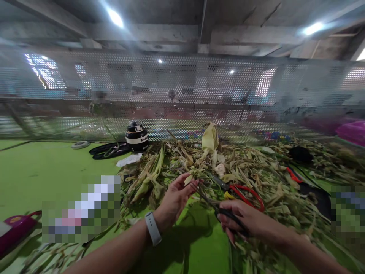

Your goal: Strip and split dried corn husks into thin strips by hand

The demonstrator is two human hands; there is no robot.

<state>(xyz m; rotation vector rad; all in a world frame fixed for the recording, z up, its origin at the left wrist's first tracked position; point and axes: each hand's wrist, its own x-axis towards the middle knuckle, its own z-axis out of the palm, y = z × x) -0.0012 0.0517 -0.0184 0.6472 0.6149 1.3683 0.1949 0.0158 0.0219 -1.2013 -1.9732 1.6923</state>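
My left hand [177, 196], with a pale watch strap [153, 228] at the wrist, pinches a small pale green piece of dried plant [189, 179] between thumb and fingers. In my right hand [242, 217] are black-handled scissors [238, 220]; their blades point up and left toward the left fingertips. Whether the blades touch the piece I cannot tell. Just beyond the right hand, red-handled scissors [248, 194] lie on a heap of dry leaves and husks [262, 171]. A larger pale yellow husk [210, 139] stands up at the back of the heap.
On the green tabletop [37, 167], a black and white bottle [137, 137] stands beside a black coil [105, 151] and white tissue [129, 160]. A perforated metal screen [176, 83] rises behind. A magenta object [17, 230] lies at left, another red-handled tool [293, 175] at right.
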